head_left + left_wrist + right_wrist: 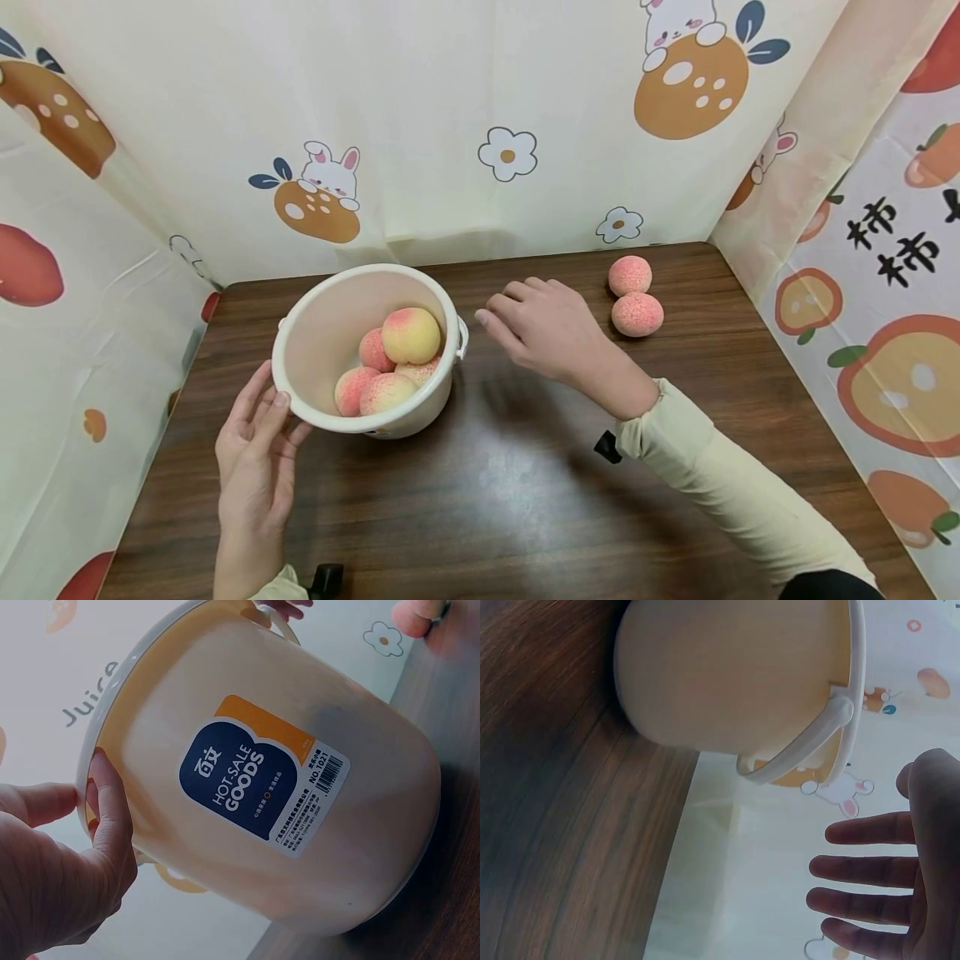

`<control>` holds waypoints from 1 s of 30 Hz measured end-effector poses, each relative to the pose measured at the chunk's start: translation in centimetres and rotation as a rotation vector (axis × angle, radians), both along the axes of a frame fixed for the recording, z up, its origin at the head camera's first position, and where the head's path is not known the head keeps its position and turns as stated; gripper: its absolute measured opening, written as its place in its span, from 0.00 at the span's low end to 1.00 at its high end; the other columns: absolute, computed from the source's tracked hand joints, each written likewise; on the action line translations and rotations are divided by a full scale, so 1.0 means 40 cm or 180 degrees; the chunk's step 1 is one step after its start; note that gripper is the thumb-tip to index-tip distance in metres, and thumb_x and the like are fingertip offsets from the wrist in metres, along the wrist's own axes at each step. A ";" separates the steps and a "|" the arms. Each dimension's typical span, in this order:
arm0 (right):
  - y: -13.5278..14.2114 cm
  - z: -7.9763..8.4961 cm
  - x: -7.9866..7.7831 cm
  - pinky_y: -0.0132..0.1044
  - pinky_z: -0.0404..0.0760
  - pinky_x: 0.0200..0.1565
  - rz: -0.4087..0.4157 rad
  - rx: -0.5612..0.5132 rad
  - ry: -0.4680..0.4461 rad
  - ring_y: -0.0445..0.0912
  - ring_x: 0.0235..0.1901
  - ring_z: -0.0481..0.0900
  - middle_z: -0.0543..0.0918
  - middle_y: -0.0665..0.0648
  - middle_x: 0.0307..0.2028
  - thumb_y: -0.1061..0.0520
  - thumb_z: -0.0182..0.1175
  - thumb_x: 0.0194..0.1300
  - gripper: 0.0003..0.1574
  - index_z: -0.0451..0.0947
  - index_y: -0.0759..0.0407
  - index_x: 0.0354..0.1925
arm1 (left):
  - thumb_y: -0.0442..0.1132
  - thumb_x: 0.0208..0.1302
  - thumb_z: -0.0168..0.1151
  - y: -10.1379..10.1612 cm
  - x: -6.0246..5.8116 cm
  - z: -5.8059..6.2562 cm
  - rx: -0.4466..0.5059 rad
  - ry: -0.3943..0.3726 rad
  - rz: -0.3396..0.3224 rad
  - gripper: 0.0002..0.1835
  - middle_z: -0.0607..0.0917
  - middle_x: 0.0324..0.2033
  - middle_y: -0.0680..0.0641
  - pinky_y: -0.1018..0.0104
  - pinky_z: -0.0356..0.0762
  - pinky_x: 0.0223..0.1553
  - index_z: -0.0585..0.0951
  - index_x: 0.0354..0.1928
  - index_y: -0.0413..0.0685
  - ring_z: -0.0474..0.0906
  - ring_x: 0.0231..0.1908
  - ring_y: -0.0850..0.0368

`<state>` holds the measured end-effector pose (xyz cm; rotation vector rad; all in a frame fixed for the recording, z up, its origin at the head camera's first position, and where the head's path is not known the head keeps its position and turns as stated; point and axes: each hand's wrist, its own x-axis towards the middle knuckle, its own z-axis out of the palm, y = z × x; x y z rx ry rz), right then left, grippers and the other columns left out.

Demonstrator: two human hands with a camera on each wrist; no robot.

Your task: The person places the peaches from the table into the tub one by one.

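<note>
A cream bucket [330, 333] stands on the table at left of centre. My left hand [258, 458] grips its near left rim between thumb and fingers; the left wrist view shows the hand [67, 862] at the rim beside a printed label [262, 780]. Inside the bucket lie several peaches, a yellow and pink one [411, 336] on top. My right hand [543, 329] hovers just right of the bucket, holding nothing. Its fingers [870, 870] extend straight and spread in the right wrist view. Two pink speckled peaches [637, 314] sit together farther right.
The bucket's handle [799, 754] hangs down on its right side. A dark wooden table [480, 517] carries everything. Curtains printed with fruit and rabbits [435, 100] close off the back and both sides.
</note>
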<state>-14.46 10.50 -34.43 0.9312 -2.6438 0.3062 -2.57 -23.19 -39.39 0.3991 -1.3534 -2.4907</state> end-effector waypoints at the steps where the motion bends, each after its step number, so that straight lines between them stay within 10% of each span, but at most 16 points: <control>1: 0.005 -0.003 -0.002 0.45 0.85 0.45 -0.0026 0.0009 0.0004 0.51 0.45 0.84 0.88 0.48 0.42 0.39 0.46 0.82 0.24 0.86 0.46 0.44 | 0.25 0.76 0.55 0.000 0.000 0.000 0.0000 -0.0006 0.0001 0.27 0.81 0.61 0.39 0.65 0.92 0.40 0.70 0.74 0.40 0.89 0.49 0.55; 30: 0.168 -0.105 -0.073 0.66 0.77 0.60 -0.0760 -0.0064 -0.0186 0.65 0.64 0.73 0.77 0.65 0.64 0.42 0.49 0.80 0.27 0.76 0.58 0.64 | 0.24 0.76 0.55 0.000 -0.001 0.002 0.0011 -0.0010 0.0002 0.27 0.82 0.61 0.39 0.64 0.92 0.40 0.70 0.74 0.39 0.89 0.50 0.54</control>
